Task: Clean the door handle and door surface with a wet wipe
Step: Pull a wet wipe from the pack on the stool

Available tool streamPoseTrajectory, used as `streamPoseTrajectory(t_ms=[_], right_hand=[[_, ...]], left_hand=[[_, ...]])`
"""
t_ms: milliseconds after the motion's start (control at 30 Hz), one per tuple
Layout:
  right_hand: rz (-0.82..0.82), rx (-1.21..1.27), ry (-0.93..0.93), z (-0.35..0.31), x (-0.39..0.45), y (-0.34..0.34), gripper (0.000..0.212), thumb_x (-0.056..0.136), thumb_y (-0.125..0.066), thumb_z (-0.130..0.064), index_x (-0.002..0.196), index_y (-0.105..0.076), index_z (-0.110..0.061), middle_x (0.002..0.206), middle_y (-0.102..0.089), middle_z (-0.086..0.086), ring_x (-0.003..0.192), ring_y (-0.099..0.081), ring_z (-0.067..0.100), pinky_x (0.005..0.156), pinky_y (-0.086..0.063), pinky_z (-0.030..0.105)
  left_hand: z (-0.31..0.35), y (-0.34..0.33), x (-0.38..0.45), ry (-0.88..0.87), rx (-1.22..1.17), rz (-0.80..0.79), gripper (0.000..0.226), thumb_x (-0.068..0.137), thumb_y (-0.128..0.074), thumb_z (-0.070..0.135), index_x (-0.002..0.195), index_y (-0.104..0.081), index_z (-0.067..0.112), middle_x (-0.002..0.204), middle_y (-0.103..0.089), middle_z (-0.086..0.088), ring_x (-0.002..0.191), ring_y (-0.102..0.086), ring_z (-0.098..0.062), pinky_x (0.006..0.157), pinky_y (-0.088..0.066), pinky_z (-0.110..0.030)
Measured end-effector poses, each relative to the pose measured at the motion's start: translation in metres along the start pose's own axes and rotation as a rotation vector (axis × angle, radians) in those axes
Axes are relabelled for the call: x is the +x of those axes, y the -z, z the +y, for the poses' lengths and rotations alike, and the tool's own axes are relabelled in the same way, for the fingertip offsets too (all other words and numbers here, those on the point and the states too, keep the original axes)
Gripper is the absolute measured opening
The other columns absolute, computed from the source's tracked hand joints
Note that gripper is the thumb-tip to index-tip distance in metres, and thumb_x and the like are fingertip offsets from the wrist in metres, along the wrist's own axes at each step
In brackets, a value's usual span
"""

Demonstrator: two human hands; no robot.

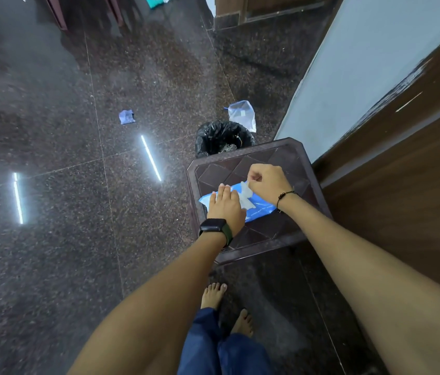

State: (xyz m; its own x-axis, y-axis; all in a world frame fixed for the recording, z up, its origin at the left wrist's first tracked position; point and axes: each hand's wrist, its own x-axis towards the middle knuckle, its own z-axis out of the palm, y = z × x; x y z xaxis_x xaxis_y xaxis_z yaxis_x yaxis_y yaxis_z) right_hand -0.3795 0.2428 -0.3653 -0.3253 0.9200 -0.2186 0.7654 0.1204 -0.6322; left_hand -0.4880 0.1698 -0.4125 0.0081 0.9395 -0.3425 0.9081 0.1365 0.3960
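Note:
A blue pack of wet wipes point(262, 208) lies on a dark brown plastic stool point(292, 158). My left hand point(225, 205) rests flat on the pack's left half and presses it down. My right hand point(266, 181) pinches a white wet wipe point(245, 194) that stands partly out of the pack's opening. The brown wooden door point(408, 169) rises at the right, next to the stool. Its handle is out of view.
A black-lined waste bin point(223, 138) stands just behind the stool, with a clear plastic bag point(243, 115) beyond it. A crumpled bluish wrapper point(126, 116) lies on the glossy granite floor. A pale wall point(362, 66) adjoins the door. My bare feet point(213, 295) are in front of the stool.

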Motion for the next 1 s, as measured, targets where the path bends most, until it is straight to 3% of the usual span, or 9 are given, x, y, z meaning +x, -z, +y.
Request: streamPoseTrajectory(t_ms=[233,367,433,533,567,667,767,867,1000], right_hand=[[0.008,0.098,-0.025,-0.004,-0.015,0.014,0.017,0.076,-0.053,0.004,0.069,-0.06,-0.01,0.071,-0.061,0.005,0.071,-0.056,0.02,0.071,-0.046,0.027],[0.024,0.141,-0.031,-0.01,-0.025,0.027,0.017,0.079,-0.053,0.002,0.07,-0.057,-0.011,0.071,-0.064,0.013,0.073,-0.063,0.027,0.073,-0.052,0.034],[0.047,0.194,-0.051,-0.013,-0.029,0.033,0.017,0.082,-0.051,0.001,0.072,-0.056,-0.01,0.075,-0.068,0.019,0.063,-0.062,0.019,0.068,-0.054,0.029],[0.056,0.267,-0.07,-0.019,-0.033,0.041,0.017,0.087,-0.047,0.0,0.074,-0.053,-0.01,0.069,-0.066,0.014,0.049,-0.058,0.0,0.055,-0.049,0.01],[0.06,0.31,-0.08,-0.021,-0.034,0.043,0.018,0.088,-0.046,0.0,0.074,-0.052,-0.01,0.067,-0.064,0.011,0.051,-0.06,0.002,0.056,-0.05,0.012],[0.053,0.523,-0.126,-0.027,-0.034,0.048,0.025,0.093,-0.038,-0.001,0.073,-0.046,-0.014,0.063,-0.057,0.009,0.057,-0.061,0.019,0.058,-0.054,0.027],[0.07,0.738,-0.155,-0.033,-0.037,0.054,0.026,0.098,-0.032,-0.004,0.076,-0.043,-0.015,0.06,-0.056,0.014,0.046,-0.06,0.017,0.046,-0.051,0.027],[0.184,0.862,-0.135,-0.036,-0.039,0.061,0.026,0.094,-0.03,0.0,0.074,-0.041,-0.013,0.054,-0.057,0.014,0.041,-0.052,0.019,0.042,-0.043,0.024],[0.443,1.104,-0.13,-0.031,-0.048,0.074,0.031,0.09,-0.029,0.01,0.071,-0.04,-0.011,0.034,-0.043,-0.004,0.037,-0.042,0.009,0.042,-0.037,0.019]], left_hand=[[0.014,0.031,0.004,-0.021,-0.12,-0.032,0.042,0.088,-0.046,0.016,0.126,-0.038,-0.001,0.128,-0.047,-0.024,0.117,-0.042,-0.039,0.097,-0.033,-0.042],[0.023,0.046,-0.001,-0.05,-0.081,-0.07,0.037,0.087,-0.047,0.015,0.12,-0.042,-0.002,0.122,-0.051,-0.024,0.112,-0.045,-0.039,0.091,-0.037,-0.043],[0.028,0.054,-0.004,-0.042,-0.097,-0.055,0.034,0.087,-0.047,0.014,0.117,-0.046,-0.002,0.121,-0.052,-0.024,0.111,-0.046,-0.038,0.087,-0.039,-0.041],[0.036,0.066,-0.008,-0.039,-0.131,-0.037,0.012,0.085,-0.048,0.011,0.093,-0.051,0.002,0.112,-0.057,-0.025,0.102,-0.051,-0.038,0.074,-0.039,-0.038],[0.038,0.069,-0.008,-0.035,-0.138,-0.037,0.006,0.085,-0.048,0.01,0.08,-0.047,0.007,0.109,-0.058,-0.025,0.099,-0.052,-0.038,0.069,-0.037,-0.036],[0.039,0.072,-0.008,0.005,-0.163,-0.026,0.031,0.085,-0.048,0.01,0.059,-0.033,0.017,0.104,-0.06,-0.025,0.095,-0.053,-0.038,0.066,-0.034,-0.034],[0.039,0.073,-0.009,0.042,-0.225,-0.004,0.023,0.083,-0.048,0.008,0.061,-0.046,0.007,0.096,-0.062,-0.027,0.087,-0.054,-0.039,0.065,-0.035,-0.034],[0.037,0.074,-0.011,0.061,-0.295,0.016,0.037,0.083,-0.05,0.009,0.051,-0.032,0.015,0.08,-0.054,-0.029,0.073,-0.045,-0.033,0.061,-0.032,-0.034],[0.042,0.082,-0.018,0.065,-0.528,-0.023,0.015,0.088,-0.05,0.017,0.077,-0.054,0.008,0.077,-0.054,-0.008,0.073,-0.045,-0.024,0.066,-0.035,-0.03]])
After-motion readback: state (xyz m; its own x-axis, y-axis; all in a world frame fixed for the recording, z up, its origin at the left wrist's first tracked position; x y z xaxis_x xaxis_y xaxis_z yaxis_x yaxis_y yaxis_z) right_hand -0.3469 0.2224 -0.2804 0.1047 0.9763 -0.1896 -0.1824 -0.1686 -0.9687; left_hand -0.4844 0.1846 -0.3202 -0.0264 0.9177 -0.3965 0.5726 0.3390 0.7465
